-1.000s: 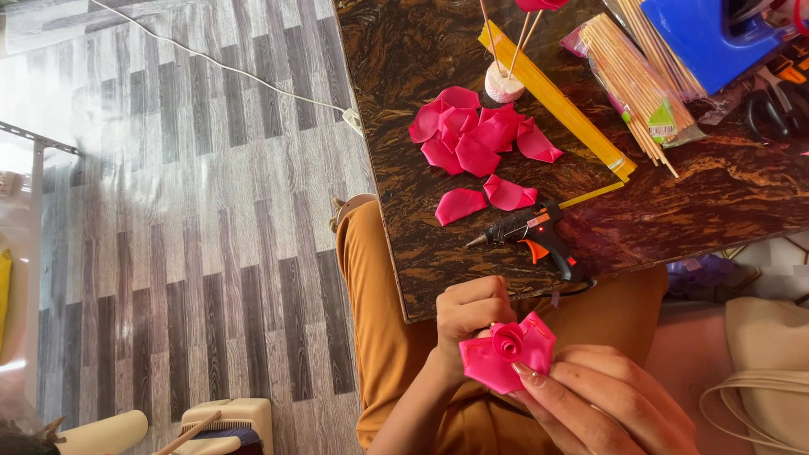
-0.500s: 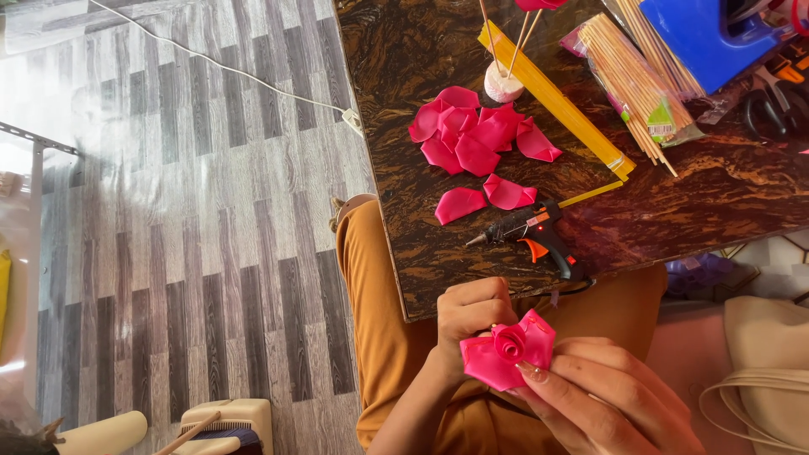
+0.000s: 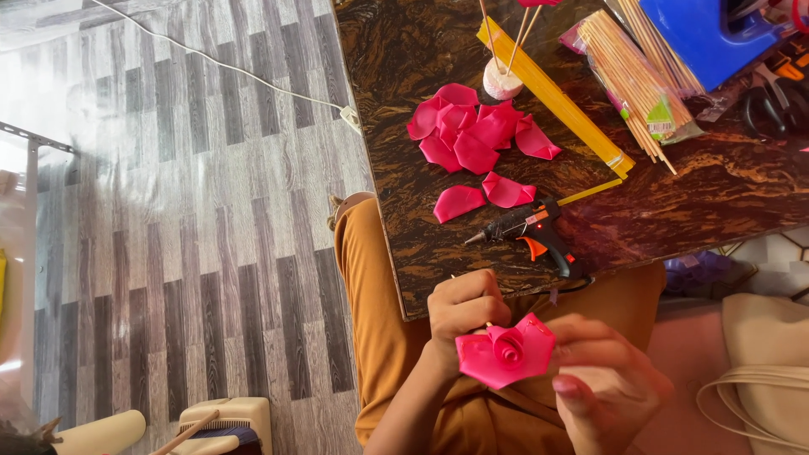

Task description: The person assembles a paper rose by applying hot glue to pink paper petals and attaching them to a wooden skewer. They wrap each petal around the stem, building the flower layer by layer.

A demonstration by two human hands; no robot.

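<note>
Flower: a pink ribbon rose (image 3: pixel 506 350), rolled tight at its centre with flat petals fanned round it, held over the lap in front of the near edge of the tabletop (image 3: pixel 674 202)
Left hand: the left hand (image 3: pixel 463 307) is closed into a loose fist just behind and above the rose; it seems to pinch a thin stick under the bloom, though the stick is mostly hidden
Right hand: the right hand (image 3: pixel 607 379) is half open, fingers curved, fingertips touching the right edge of the outer petals; it presses or steadies a petal, not a full grip
Position: the rose sits between the two hands, touching both, left hand at its upper left, right hand at its right and below
Handling: by my judgement the flower is very light and soft; the petals would crease or peel apart if squeezed, and any fresh glue would be hot and tacky
Where to hold: best taken by the stem below the bloom, with only light fingertip contact on petal edges
Glue gun: a black and orange glue gun (image 3: pixel 531 232) lies on the tabletop just beyond the hands, nozzle pointing left
Loose petals: a heap of pink petals (image 3: pixel 472 135) lies farther back, with two more (image 3: pixel 484 198) nearer the gun
Other things: a bundle of wooden skewers (image 3: pixel 632 80) and a yellow ruler (image 3: pixel 556 97) lie at the far side
</note>
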